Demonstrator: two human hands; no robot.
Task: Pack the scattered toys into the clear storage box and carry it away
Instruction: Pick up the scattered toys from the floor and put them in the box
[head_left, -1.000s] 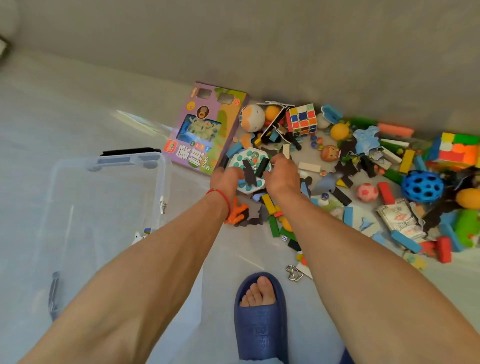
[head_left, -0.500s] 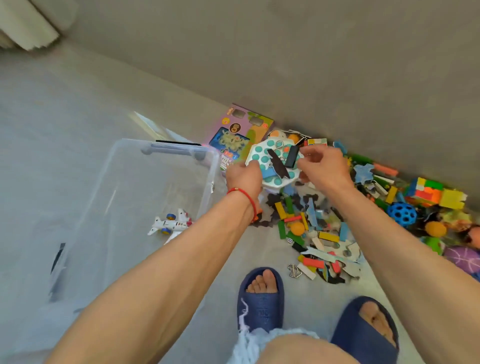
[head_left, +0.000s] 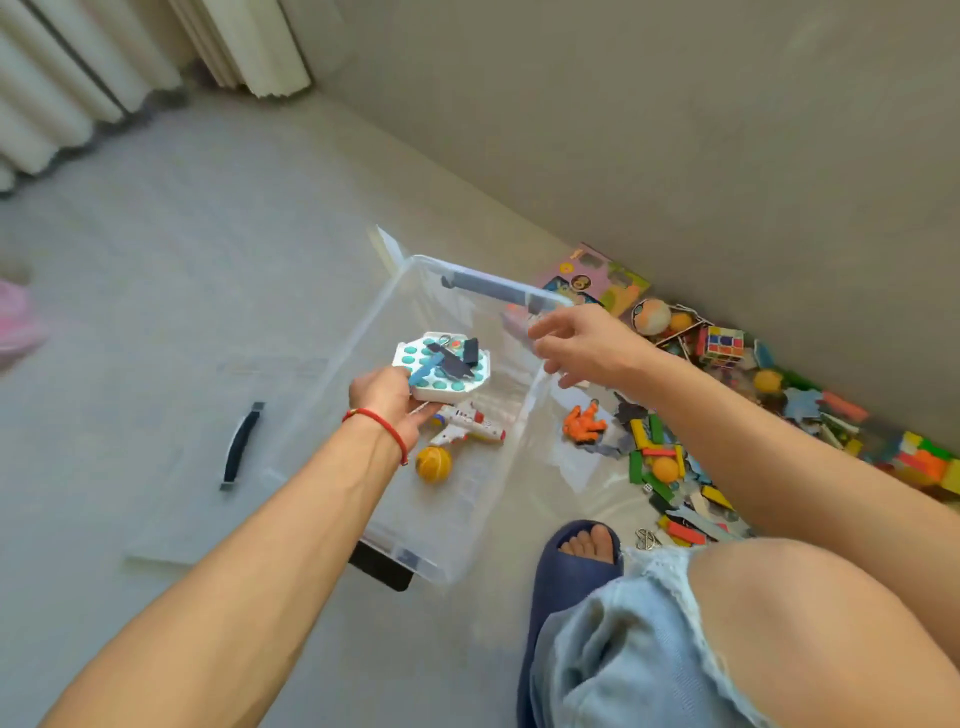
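My left hand (head_left: 390, 402) grips the near edge of a white octagonal pop toy with teal bubbles (head_left: 441, 371), held over the clear storage box (head_left: 363, 332). Dark and blue flat pieces lie on top of the toy. My right hand (head_left: 582, 345) hovers above the box's right wall, fingers spread and relaxed, holding nothing. Inside the box lie a white toy plane (head_left: 470, 423) and an orange ball (head_left: 434, 464). The scattered toys (head_left: 670, 467) are piled on the floor along the wall to the right, among them an orange figure (head_left: 584, 425) and a puzzle cube (head_left: 722, 345).
The box's clear lid with a dark handle (head_left: 240, 447) lies on the floor left of the box. A purple toy package (head_left: 597, 278) leans by the wall behind it. My foot in a blue slipper (head_left: 576, 561) stands near the box's front right corner. Curtains hang at the top left.
Both hands lifted the pop toy from the pile and carried it left over the box. My right hand has let go of it; only my left hand holds it now.
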